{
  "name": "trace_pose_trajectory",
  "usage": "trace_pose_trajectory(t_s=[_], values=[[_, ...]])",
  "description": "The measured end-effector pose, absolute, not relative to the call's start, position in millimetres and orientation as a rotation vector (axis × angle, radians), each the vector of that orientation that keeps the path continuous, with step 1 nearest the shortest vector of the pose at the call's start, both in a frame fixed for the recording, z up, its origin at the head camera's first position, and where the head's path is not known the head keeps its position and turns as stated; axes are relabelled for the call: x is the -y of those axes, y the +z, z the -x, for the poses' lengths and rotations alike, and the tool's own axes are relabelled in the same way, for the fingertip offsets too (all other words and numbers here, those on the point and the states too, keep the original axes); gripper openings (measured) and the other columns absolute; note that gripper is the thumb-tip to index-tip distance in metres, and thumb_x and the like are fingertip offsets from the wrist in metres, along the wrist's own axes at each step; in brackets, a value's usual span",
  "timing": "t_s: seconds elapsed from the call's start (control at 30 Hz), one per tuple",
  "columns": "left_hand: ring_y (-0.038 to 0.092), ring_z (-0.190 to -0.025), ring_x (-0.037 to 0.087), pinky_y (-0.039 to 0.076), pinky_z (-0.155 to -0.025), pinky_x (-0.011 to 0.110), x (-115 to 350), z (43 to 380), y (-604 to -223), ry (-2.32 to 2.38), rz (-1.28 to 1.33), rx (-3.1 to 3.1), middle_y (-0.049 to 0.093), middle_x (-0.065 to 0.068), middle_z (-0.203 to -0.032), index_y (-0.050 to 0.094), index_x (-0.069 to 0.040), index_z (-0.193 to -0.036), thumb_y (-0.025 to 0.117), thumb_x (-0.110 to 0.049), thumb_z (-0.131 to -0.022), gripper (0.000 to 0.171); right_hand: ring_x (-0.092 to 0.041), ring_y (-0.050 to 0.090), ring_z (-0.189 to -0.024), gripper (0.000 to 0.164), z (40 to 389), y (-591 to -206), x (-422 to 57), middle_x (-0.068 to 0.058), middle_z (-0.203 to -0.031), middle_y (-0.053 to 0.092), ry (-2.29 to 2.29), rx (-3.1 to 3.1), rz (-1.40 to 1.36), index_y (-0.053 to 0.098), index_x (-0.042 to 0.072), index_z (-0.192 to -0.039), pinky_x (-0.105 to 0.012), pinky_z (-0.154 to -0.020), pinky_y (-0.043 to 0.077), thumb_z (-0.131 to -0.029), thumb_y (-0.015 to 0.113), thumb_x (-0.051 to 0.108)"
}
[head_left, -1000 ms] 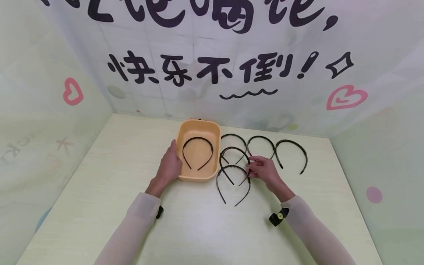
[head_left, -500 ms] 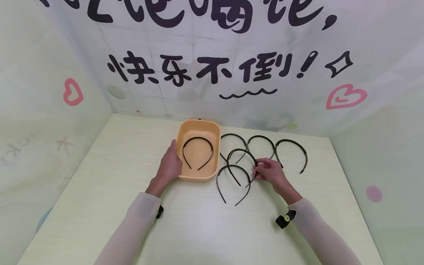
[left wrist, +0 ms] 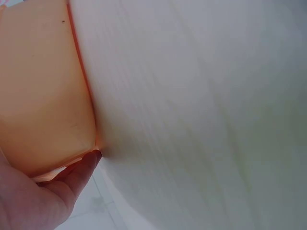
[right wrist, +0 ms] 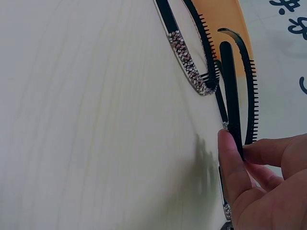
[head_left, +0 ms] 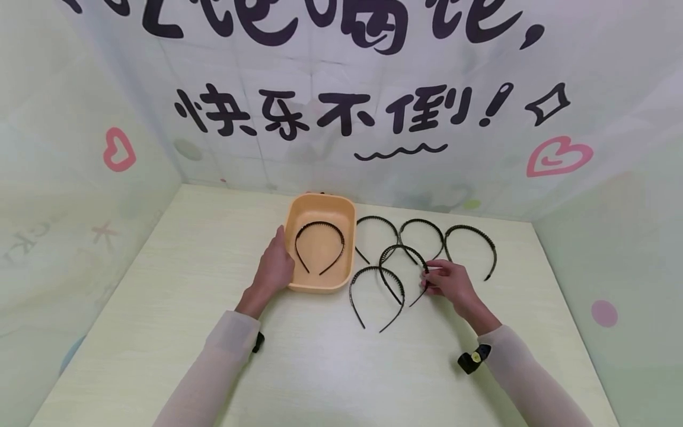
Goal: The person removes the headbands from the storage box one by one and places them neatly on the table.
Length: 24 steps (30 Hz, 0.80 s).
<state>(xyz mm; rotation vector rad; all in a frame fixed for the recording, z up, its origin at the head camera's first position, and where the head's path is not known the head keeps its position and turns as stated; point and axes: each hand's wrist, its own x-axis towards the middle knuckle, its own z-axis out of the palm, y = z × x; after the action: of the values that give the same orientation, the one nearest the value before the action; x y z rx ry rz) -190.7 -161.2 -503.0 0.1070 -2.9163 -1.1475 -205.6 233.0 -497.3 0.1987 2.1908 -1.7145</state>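
My left hand (head_left: 274,264) grips the left side of an orange plastic box (head_left: 321,289); in the left wrist view its fingers curl at the lower edge of the box wall (left wrist: 48,86). Inside the box lies a black toothed headband (head_left: 319,223). My right hand (head_left: 452,283) pinches one side of another black headband (head_left: 401,246), which overlaps a third headband (head_left: 354,284) near the front. In the right wrist view the pinched headband (right wrist: 232,86) stands between thumb and fingers, and a headband with a speckled glittery part (right wrist: 184,55) lies beyond.
Behind the pinched headband lie more black headbands: one (head_left: 376,217) beside the box, one (head_left: 421,220) in the middle and one (head_left: 474,229) at the right. The pale table (head_left: 331,373) meets a printed cloth wall (head_left: 288,166) at the back.
My right hand has moved right and slightly toward me with the pinched headband, away from the box. My left hand and the box have stayed in place.
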Motion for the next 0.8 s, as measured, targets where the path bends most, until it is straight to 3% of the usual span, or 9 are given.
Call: trace_pose_trajectory(t_s=[0.8], values=[[0.045,-0.13,0.045,0.043,-0.103,0.056,162.8,190.3,-504.9,-1.138,-0.106,2.926,0.033,0.032,-0.151,0.005,0.003,-0.157,0.03,0.0,-0.098,0.064,-0.011,0.071,-0.079,0.043,187.3,-503.6,-261.8,-0.007,-0.099,0.071,-1.691,-2.207,-0.231,0.045,-0.011,-0.138,-0.027,-0.071,0.059,-0.096,0.054,-0.005]])
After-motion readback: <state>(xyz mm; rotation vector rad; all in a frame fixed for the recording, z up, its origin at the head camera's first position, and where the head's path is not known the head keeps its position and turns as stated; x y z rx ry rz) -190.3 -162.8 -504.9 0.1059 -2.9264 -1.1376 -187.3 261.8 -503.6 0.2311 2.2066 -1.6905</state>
